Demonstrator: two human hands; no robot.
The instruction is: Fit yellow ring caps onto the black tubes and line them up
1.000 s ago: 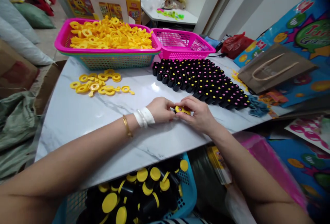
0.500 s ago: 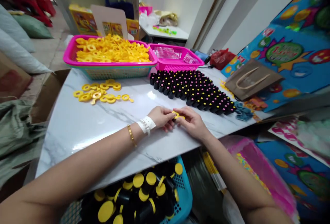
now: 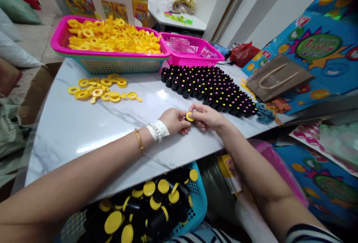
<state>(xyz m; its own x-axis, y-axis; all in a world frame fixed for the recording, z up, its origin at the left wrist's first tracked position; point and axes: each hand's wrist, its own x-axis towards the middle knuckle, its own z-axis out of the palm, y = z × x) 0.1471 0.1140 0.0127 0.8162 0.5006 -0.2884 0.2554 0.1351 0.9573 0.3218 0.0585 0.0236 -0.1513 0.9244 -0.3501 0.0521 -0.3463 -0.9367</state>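
Observation:
Above the white marbled table (image 3: pixel 112 131), a small round yellow plastic piece (image 3: pixel 189 116) is pinched between both hands. My left hand (image 3: pixel 173 121) grips its left side with thumb and fingers. My right hand (image 3: pixel 207 117) presses on it from the right, thumb on top; the fingers hide part of it. Loose yellow ring-shaped pieces with short tabs (image 3: pixel 96 91) lie in a pile to the left. Beyond my right hand, many small black cylinders (image 3: pixel 207 90) with yellow or pink dots on top stand packed in rows.
A pink-rimmed basket (image 3: pixel 60 41) heaped with yellow rings stands at the back left, beside a pink basket (image 3: pixel 192 58). Under the front edge, a blue basket (image 3: pixel 200 194) holds black cylinders with yellow caps. A brown paper bag (image 3: pixel 279 80) leans at the right.
The yellow piece has turned between my fingers and now shows a rounder face. My right fingers have curled in closer around it. The view has shifted slightly.

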